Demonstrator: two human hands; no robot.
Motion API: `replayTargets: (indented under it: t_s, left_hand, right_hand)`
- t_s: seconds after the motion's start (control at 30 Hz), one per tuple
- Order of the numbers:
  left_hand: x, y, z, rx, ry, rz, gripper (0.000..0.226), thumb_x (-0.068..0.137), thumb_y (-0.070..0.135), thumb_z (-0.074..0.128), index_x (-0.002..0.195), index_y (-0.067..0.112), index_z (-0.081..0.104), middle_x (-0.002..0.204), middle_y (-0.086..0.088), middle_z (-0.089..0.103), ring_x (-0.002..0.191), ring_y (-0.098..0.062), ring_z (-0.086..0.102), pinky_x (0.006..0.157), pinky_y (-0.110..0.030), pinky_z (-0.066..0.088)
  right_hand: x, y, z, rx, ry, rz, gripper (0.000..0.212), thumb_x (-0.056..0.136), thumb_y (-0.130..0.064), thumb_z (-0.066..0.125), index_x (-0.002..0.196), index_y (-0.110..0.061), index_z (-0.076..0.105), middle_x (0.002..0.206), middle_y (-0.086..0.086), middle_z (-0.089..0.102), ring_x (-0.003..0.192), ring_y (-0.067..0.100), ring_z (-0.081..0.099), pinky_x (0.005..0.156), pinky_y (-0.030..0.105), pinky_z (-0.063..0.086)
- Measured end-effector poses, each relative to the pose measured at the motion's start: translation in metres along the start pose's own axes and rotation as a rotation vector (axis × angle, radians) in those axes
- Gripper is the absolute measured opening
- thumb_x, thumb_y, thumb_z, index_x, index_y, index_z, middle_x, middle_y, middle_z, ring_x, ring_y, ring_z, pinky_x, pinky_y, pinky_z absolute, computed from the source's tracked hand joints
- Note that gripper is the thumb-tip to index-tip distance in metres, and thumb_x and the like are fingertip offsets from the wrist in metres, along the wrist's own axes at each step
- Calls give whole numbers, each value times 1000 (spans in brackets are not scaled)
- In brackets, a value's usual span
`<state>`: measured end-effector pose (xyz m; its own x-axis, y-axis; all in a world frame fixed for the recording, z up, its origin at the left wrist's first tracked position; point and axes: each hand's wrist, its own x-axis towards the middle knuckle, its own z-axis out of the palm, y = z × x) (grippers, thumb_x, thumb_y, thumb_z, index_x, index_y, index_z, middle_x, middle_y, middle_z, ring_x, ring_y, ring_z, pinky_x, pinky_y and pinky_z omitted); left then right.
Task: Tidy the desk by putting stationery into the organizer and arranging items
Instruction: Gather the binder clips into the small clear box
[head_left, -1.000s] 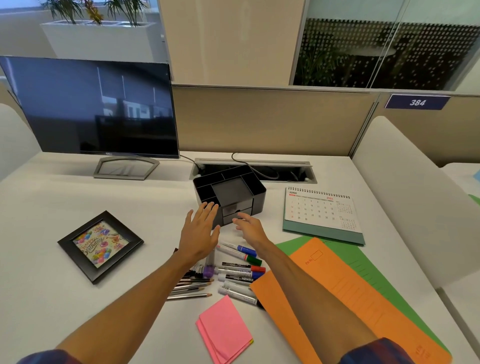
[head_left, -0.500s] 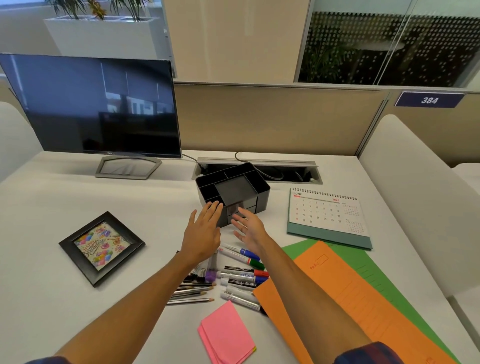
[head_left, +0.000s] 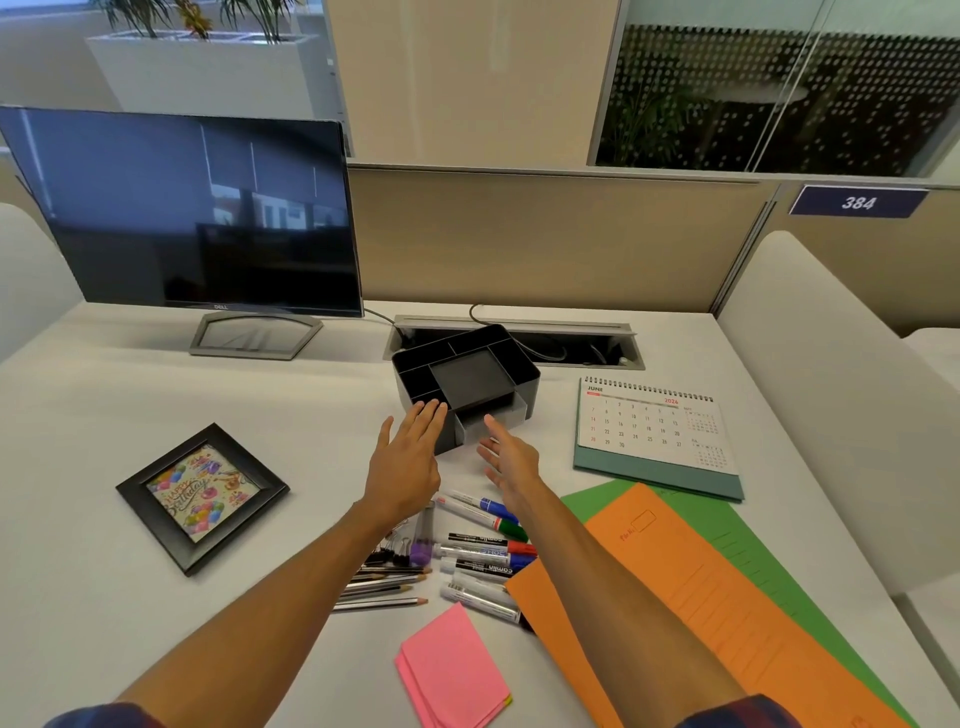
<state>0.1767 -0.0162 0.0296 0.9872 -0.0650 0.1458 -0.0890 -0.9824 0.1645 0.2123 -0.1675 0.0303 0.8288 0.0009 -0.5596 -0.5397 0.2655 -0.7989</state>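
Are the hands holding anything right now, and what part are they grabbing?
No, nothing is held. The left hand and right hand are both open, fingers straight, by the front of the black organizer.

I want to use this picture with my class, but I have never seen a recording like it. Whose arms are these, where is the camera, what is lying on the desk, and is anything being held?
The camera sits on a person's head and looks forward and down, so the two bare arms are the wearer's own. There is no machine. The left hand and the right hand reach toward a black organizer with several compartments, which look empty. Both hands are open with straight fingers and hold nothing.

On the white desk near the wearer lie markers, pencils, binder clips and pink sticky notes. To the right are an orange folder over a green folder and a June calendar. To the left are a picture frame and a monitor.
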Motion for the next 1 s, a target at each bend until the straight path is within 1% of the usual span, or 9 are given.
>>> replayTargets:
  t_s: [0.1, 0.17, 0.23, 0.3, 0.37, 0.67, 0.87, 0.93, 1.0]
  left_hand:
    - [-1, 0, 1, -3, 6, 5, 68, 97, 20, 45, 154, 22, 7, 162, 1, 6, 149, -19, 3, 119, -47, 3]
    - [-1, -1, 2, -24, 22, 9, 69, 95, 18, 47, 154, 21, 11, 161, 0, 9, 149, -20, 6, 118, -47, 4]
    - [0, -1, 3, -32, 18, 7, 69, 95, 18, 48, 154, 20, 12, 161, -1, 10, 149, -21, 7, 118, -48, 4]
    - [-1, -1, 3, -23, 5, 6, 69, 95, 18, 47, 154, 20, 11, 161, 0, 8, 149, -21, 5, 118, -48, 4]
    - [-1, -1, 3, -20, -1, 8, 69, 95, 19, 47, 154, 20, 10, 162, -1, 7, 149, -21, 4, 118, -49, 5]
    - [-2, 0, -3, 29, -57, 15, 69, 98, 25, 41, 154, 22, 0, 162, 1, -4, 149, -19, -4, 118, -48, 0]
    - [-4, 0, -4, 27, -76, 25, 69, 98, 27, 39, 153, 20, -2, 161, -1, -8, 149, -20, -6, 118, -48, 0]
    - [-5, 0, -2, 31, -74, 31, 68, 96, 33, 33, 153, 20, -1, 161, -2, -7, 149, -21, -5, 118, -49, 0]
    - [-7, -2, 1, 20, -54, 42, 71, 88, 36, 27, 153, 20, 4, 161, -3, -2, 149, -24, 0, 117, -50, 1]
  right_hand:
    - [-2, 6, -3, 35, 56, -38, 21, 84, -35, 73, 88, -18, 61, 102, 5, 69, 93, 15, 67, 82, 30, 52]
    - [-4, 11, -7, 68, 86, -68, 27, 83, -31, 75, 99, -14, 61, 105, 8, 69, 92, 16, 68, 73, 25, 53]
    - [-7, 16, -12, 101, 96, -82, 46, 81, -26, 77, 117, -12, 52, 107, 12, 68, 89, 18, 69, 70, 25, 54]
    - [-10, 18, -18, 112, 88, -93, 57, 80, -21, 77, 125, -18, 42, 107, 14, 68, 88, 20, 71, 71, 26, 56]
    - [-13, 19, -24, 101, 79, -101, 61, 80, -18, 76, 129, -21, 38, 106, 15, 69, 88, 22, 71, 73, 27, 58]
    - [-27, 29, -37, 93, 97, -138, 65, 80, -13, 76, 128, -25, 34, 103, 18, 68, 89, 28, 71, 71, 28, 60]
    - [-29, 32, -39, 81, 147, -140, 65, 79, -15, 78, 126, -22, 33, 97, 13, 66, 78, 21, 71, 77, 32, 60]
    - [-27, 33, -40, 66, 164, -146, 66, 79, -16, 78, 127, -21, 32, 95, 10, 65, 78, 20, 70, 80, 33, 59]
    - [-25, 34, -42, 37, 173, -141, 69, 80, -19, 79, 129, -19, 31, 96, 13, 68, 80, 20, 71, 79, 31, 59]
